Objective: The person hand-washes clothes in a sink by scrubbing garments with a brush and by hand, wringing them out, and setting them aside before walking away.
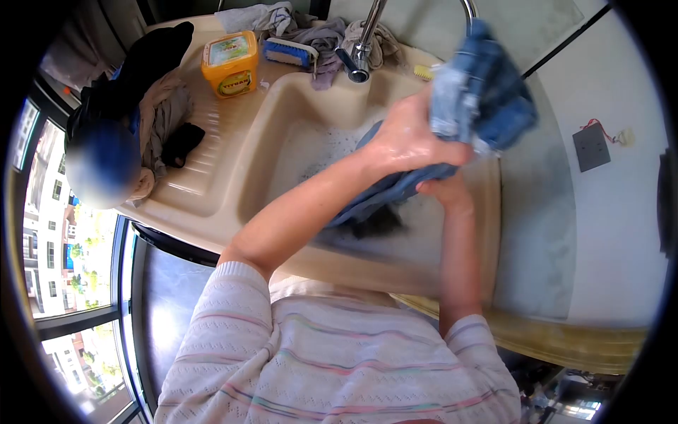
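A wet blue denim garment (487,99) is bunched up above the right side of the beige sink (258,152), its upper end smeared by motion. My left hand (413,138) is wrapped round it, wet and with some foam. Just below, my right hand (448,191) grips the same garment, thumb showing and the other fingers mostly hidden. The rest of the denim hangs down to the left into the basin, partly behind my left forearm. Cloudy, sudsy water lies in the basin, with a blurred dark patch (378,222) under the cloth.
The faucet (360,63) rises behind the basin. A yellow tub (232,65), a blue scrub brush (289,53) and grey cloths (325,42) stand along the back. Dark and beige clothes (166,106) are heaped at left. A wall socket (591,148) is at right.
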{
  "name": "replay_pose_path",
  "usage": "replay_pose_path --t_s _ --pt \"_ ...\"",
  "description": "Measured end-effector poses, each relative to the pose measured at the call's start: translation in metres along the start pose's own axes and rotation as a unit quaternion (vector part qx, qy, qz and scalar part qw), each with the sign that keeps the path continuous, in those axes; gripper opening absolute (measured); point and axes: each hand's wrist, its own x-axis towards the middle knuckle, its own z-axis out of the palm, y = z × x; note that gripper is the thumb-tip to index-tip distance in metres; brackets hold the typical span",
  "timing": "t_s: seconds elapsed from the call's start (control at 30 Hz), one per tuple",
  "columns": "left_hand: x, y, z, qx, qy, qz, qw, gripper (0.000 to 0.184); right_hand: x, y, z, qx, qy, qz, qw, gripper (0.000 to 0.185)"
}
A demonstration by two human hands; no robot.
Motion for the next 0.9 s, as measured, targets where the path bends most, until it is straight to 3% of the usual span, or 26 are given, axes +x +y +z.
replay_pose_path --t_s 0.03,0.07,0.13,0.2,0.23,0.27,0.33,0.4,0.47,0.5,0.57,0.6,0.7,0.73,0.83,0.9 --pt "0.004 0.01 0.008 0.038 0.029 0.06 0.997 0.065 0.0 -0.013 -0.004 -0.009 0.016 0.018 1.0 0.087" --pt "0.011 0.011 0.013 0.09 0.051 0.187 0.977 0.067 0.001 -0.024 -0.005 0.008 0.018 0.012 1.0 0.089" --pt "0.019 0.033 0.011 0.319 0.098 0.309 0.89 0.074 0.003 -0.044 -0.003 0.067 0.011 -0.023 0.997 0.088" --pt "0.03 0.037 0.001 0.293 0.001 0.291 0.911 0.081 0.009 -0.063 0.002 0.147 -0.01 -0.085 0.985 0.083" --pt "0.039 0.031 -0.012 0.149 -0.117 0.205 0.96 0.084 0.013 -0.071 0.003 0.188 -0.023 -0.115 0.975 0.081" --pt "0.048 0.022 -0.026 -0.002 -0.231 0.11 0.967 0.087 0.017 -0.075 0.004 0.23 -0.035 -0.145 0.962 0.079" --pt "0.053 -0.034 -0.03 -0.261 -0.361 0.002 0.895 0.093 0.023 -0.071 0.002 0.31 -0.048 -0.187 0.931 0.075" --pt "0.047 -0.094 -0.022 -0.403 -0.374 -0.047 0.834 0.097 0.026 -0.075 -0.003 0.331 -0.003 -0.183 0.926 0.072" --pt "0.006 -0.11 -0.014 -0.471 -0.355 -0.136 0.796 0.098 0.029 -0.077 -0.005 0.358 0.054 -0.176 0.916 0.063" --pt "-0.009 -0.111 -0.008 -0.503 -0.344 -0.182 0.772 0.099 0.03 -0.068 -0.011 0.381 0.093 -0.123 0.912 0.06" --pt "-0.021 -0.105 0.001 -0.434 -0.357 -0.227 0.795 0.101 0.028 -0.043 -0.027 0.423 0.17 -0.019 0.89 0.055" --pt "-0.027 -0.107 0.012 -0.428 -0.31 -0.257 0.809 0.1 0.029 -0.038 -0.024 0.427 0.246 0.036 0.869 0.042" --pt "-0.034 -0.101 0.036 -0.307 -0.193 -0.293 0.885 0.076 0.038 -0.019 -0.011 0.307 0.324 0.032 0.894 0.035" --pt "-0.035 -0.104 0.043 -0.294 -0.16 -0.292 0.896 0.056 0.04 0.004 -0.024 0.29 0.331 0.074 0.895 0.031" --pt "-0.034 -0.129 0.046 0.012 -0.095 -0.274 0.957 0.052 0.042 0.02 -0.019 0.079 0.398 0.085 0.91 0.032" --pt "-0.025 -0.141 0.044 0.206 -0.096 -0.244 0.943 0.046 0.042 0.032 -0.015 0.11 0.43 0.01 0.896 0.033"
